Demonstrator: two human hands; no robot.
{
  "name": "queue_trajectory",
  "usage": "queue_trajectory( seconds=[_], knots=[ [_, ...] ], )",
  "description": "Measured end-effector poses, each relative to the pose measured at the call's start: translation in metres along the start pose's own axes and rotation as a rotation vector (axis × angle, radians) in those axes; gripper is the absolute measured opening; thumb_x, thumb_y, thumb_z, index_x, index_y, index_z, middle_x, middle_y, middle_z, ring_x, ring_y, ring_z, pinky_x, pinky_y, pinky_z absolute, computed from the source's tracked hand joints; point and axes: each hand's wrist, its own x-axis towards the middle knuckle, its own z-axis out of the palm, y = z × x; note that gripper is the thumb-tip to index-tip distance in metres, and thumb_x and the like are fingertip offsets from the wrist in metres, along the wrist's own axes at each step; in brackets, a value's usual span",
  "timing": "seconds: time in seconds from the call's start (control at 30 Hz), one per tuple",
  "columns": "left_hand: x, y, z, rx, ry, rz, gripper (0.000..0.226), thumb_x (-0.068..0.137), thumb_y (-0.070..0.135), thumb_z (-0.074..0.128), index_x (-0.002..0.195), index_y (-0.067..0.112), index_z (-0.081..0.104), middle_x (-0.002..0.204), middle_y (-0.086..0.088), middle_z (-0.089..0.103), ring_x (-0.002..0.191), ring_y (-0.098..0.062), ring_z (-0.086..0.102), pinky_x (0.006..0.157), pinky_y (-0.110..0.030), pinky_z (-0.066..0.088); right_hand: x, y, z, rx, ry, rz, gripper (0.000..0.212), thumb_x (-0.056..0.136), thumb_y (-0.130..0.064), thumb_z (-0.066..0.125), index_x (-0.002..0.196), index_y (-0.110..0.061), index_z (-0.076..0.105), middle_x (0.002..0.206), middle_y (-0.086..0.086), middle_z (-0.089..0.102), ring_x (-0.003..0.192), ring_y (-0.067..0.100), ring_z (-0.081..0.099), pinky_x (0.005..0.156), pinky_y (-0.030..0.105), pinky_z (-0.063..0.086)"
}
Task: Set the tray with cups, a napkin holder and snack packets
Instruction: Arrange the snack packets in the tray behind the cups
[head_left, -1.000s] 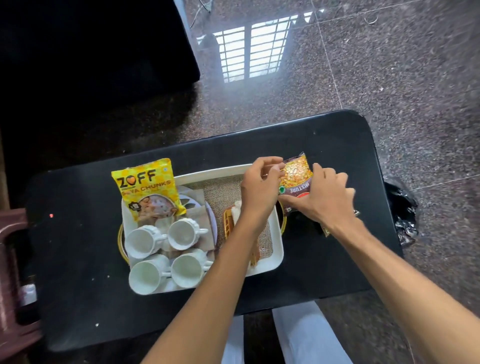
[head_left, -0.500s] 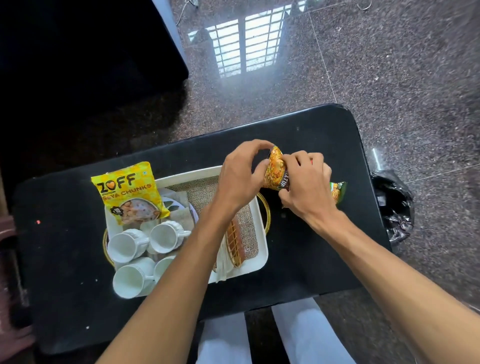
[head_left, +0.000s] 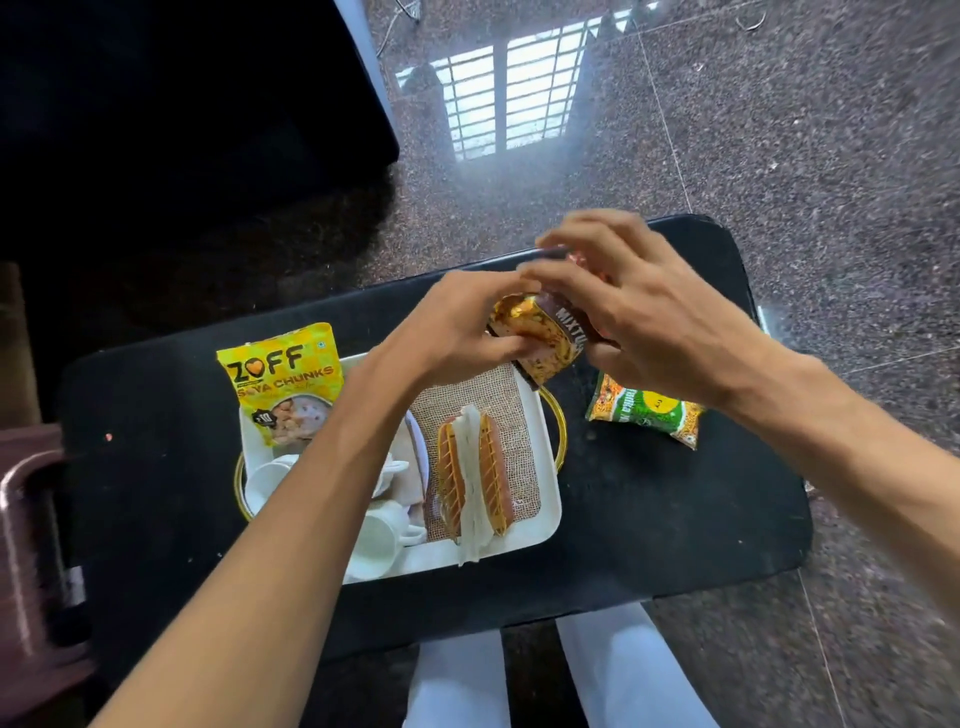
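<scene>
both hands — left hand (head_left: 462, 322), right hand (head_left: 644, 317) — pinch the mixture packet (head_left: 545, 338) above the tray (head_left: 545, 415) far-right rim; bare bench (head_left: 675, 519) lies right.

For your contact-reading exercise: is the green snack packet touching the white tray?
Apart. The head view shows the green snack packet lying on the black table, with a strip of bare tabletop between it and the white tray.

Three snack packets (head_left: 550, 338), one tray (head_left: 543, 519), one napkin holder (head_left: 472, 478).
</scene>
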Motion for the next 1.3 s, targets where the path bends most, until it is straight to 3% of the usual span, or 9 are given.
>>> queue_trajectory(
  seconds=[0.13, 0.3, 0.47, 0.7, 0.83, 0.93, 1.07, 1.23, 1.3],
  knots=[
    [-0.032, -0.019, 0.005, -0.201, 0.296, -0.216, 0.043, 0.077, 0.024, 0.087, 0.119, 0.02, 0.074, 0.096, 0.004, 0.077, 0.083, -0.007, 0.068, 0.084, -0.035, 0.058, 0.01, -0.026, 0.014, 0.45, 0.281, 0.466, 0.077, 0.077, -0.023, 0.073, 0.146, -0.014, 0.041, 0.143, 0.011, 0.045, 0.132, 0.023, 0.041, 0.112, 0.036, 0.038],
    [-0.073, -0.042, 0.016, -0.45, 0.473, -0.412, 0.045, 0.076, 0.02, 0.089, 0.116, 0.021, 0.07, 0.105, 0.001, 0.078, 0.097, -0.017, 0.075, 0.09, -0.045, 0.061, 0.025, -0.07, 0.048, 1.233, 0.141, 0.879, 0.073, 0.081, -0.053, 0.073, 0.143, -0.027, 0.046, 0.133, -0.007, 0.06, 0.119, 0.006, 0.06, 0.102, 0.036, 0.052],
    [-0.099, -0.054, 0.019, -0.569, 0.484, -0.447, 0.038, 0.081, 0.031, 0.086, 0.114, 0.023, 0.069, 0.103, 0.005, 0.077, 0.093, -0.006, 0.074, 0.082, -0.023, 0.06, 0.047, -0.108, 0.083, 1.308, 0.14, 0.897, 0.088, 0.077, -0.042, 0.082, 0.148, -0.028, 0.032, 0.12, -0.012, 0.062, 0.099, -0.013, 0.064, 0.077, 0.013, 0.055],
    [-0.112, -0.084, 0.004, -0.521, 0.596, -0.511, 0.018, 0.099, 0.023, 0.066, 0.117, 0.026, 0.067, 0.1, 0.025, 0.066, 0.089, 0.021, 0.063, 0.082, -0.004, 0.05, 0.08, -0.131, 0.102, 1.085, 0.207, 0.937, 0.049, 0.079, -0.031, 0.083, 0.12, -0.015, 0.06, 0.111, -0.007, 0.071, 0.102, 0.004, 0.066, 0.089, 0.027, 0.056],
    [-0.112, -0.096, 0.007, -0.529, 0.592, -0.589, 0.025, 0.101, 0.018, 0.062, 0.123, 0.011, 0.07, 0.099, 0.012, 0.067, 0.092, -0.001, 0.065, 0.081, -0.012, 0.049, 0.086, -0.138, 0.116, 0.984, 0.116, 0.939, 0.046, 0.082, -0.036, 0.08, 0.118, -0.018, 0.059, 0.107, -0.008, 0.07, 0.096, 0.004, 0.064, 0.082, 0.019, 0.055],
    [-0.112, -0.101, 0.012, -0.567, 0.551, -0.646, 0.028, 0.102, 0.02, 0.061, 0.127, 0.01, 0.068, 0.1, 0.011, 0.065, 0.087, 0.009, 0.059, 0.075, -0.009, 0.045, 0.088, -0.141, 0.128, 0.946, 0.068, 0.973, 0.043, 0.085, -0.036, 0.077, 0.117, -0.016, 0.058, 0.109, -0.004, 0.069, 0.1, 0.012, 0.064, 0.088, 0.035, 0.055],
    [-0.113, -0.103, 0.015, -0.569, 0.519, -0.693, 0.023, 0.102, 0.022, 0.06, 0.121, 0.017, 0.071, 0.098, 0.013, 0.068, 0.083, 0.016, 0.057, 0.065, 0.001, 0.043, 0.09, -0.145, 0.138, 0.88, 0.047, 0.993, 0.042, 0.085, -0.037, 0.076, 0.116, -0.015, 0.059, 0.112, -0.002, 0.069, 0.1, 0.013, 0.062, 0.079, 0.027, 0.048],
    [-0.114, -0.105, 0.018, -0.6, 0.526, -0.78, 0.025, 0.101, 0.023, 0.059, 0.078, 0.033, 0.055, 0.075, 0.019, 0.058, 0.075, -0.002, 0.057, 0.081, -0.034, 0.053, 0.097, -0.148, 0.142, 0.856, 0.037, 1.005, 0.044, 0.085, -0.037, 0.076, 0.118, -0.014, 0.06, 0.107, -0.004, 0.066, 0.096, 0.012, 0.061, 0.07, 0.022, 0.048],
    [-0.113, -0.101, 0.017, -0.644, 0.573, -0.787, 0.016, 0.101, 0.021, 0.059, 0.09, 0.032, 0.064, 0.087, 0.02, 0.058, 0.082, -0.001, 0.055, 0.082, -0.025, 0.045, 0.098, -0.148, 0.141, 0.846, 0.035, 1.015, 0.044, 0.086, -0.038, 0.075, 0.119, -0.014, 0.057, 0.103, -0.007, 0.061, 0.095, 0.011, 0.059, 0.062, 0.015, 0.041]
  ],
)
